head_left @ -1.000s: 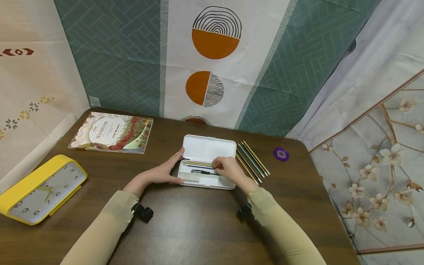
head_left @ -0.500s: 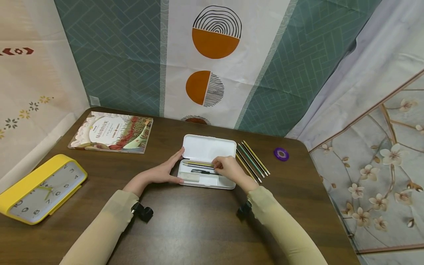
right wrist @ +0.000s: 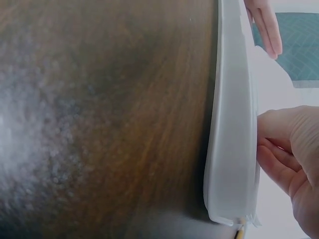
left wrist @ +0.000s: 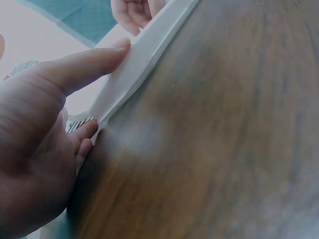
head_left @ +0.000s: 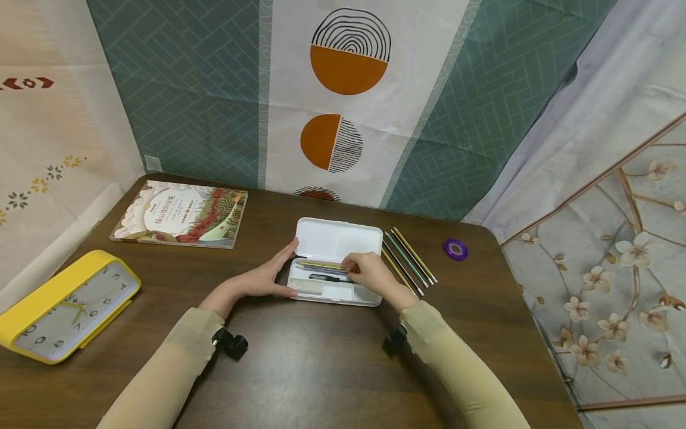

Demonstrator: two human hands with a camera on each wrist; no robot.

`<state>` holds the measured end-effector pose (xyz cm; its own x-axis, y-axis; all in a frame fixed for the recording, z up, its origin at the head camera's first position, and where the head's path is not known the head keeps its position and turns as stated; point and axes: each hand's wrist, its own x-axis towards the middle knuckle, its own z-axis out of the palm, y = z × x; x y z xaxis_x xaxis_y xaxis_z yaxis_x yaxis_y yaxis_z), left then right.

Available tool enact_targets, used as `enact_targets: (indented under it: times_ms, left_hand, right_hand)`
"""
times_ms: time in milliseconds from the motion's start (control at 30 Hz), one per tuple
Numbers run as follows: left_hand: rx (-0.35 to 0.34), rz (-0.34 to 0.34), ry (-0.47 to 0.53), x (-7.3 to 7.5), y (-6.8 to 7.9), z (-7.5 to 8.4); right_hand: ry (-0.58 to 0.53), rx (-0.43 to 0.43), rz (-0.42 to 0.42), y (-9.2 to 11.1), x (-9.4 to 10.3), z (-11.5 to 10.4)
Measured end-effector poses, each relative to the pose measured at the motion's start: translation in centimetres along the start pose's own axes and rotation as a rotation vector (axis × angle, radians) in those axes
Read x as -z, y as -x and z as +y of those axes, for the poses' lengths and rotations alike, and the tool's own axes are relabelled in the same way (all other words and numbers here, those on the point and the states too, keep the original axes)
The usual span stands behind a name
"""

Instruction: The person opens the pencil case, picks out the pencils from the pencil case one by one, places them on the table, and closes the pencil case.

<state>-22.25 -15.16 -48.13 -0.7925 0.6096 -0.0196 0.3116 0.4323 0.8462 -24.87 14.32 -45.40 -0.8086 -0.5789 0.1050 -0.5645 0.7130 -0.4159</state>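
Observation:
A white pencil case [head_left: 336,239] stands with its lid raised. Inside lie a few pencils [head_left: 321,267], a black pen [head_left: 324,277] and a white eraser [head_left: 306,287]. My left hand [head_left: 262,278] is spread around the case's left end, its thumb at the front wall and a finger beside the lid; the left wrist view shows the thumb straight against the case. My right hand [head_left: 370,274] reaches over the case's right half, with curled fingers [right wrist: 279,164] pinching a pencil at its right end. Its fingertips are hidden behind the case wall in the right wrist view.
Several pencils [head_left: 409,257] lie on the wooden table [head_left: 300,363] right of the case, close to my right hand. Farther right is a purple tape roll [head_left: 455,249]. A book [head_left: 179,214] lies at the back left, and a yellow clock [head_left: 75,307] stands at the left.
Under my right fingers, the pencils in the case have shifted slightly and lie closer together. Both hands keep nearly the same place.

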Motion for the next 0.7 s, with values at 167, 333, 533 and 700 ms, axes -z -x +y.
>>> enact_targets:
  times_ms: [167,333,533,700]
  left_hand:
    - [0.015,-0.004,-0.004,-0.06,-0.03,-0.02]
    - [0.007,0.0,0.001,-0.08,-0.04,-0.03]
    - [0.005,0.001,0.002,-0.12,-0.05,-0.13]
    - [0.009,0.002,-0.002,-0.13,-0.06,-0.06]
  right_hand:
    - [0.004,-0.022,-0.016,-0.17,0.12,-0.08]
    - [0.004,-0.032,-0.031,-0.31,0.14,-0.23]
    - [0.019,-0.02,-0.032,-0.28,0.04,-0.36]
    - [0.033,-0.015,-0.027,-0.29,0.01,-0.48]
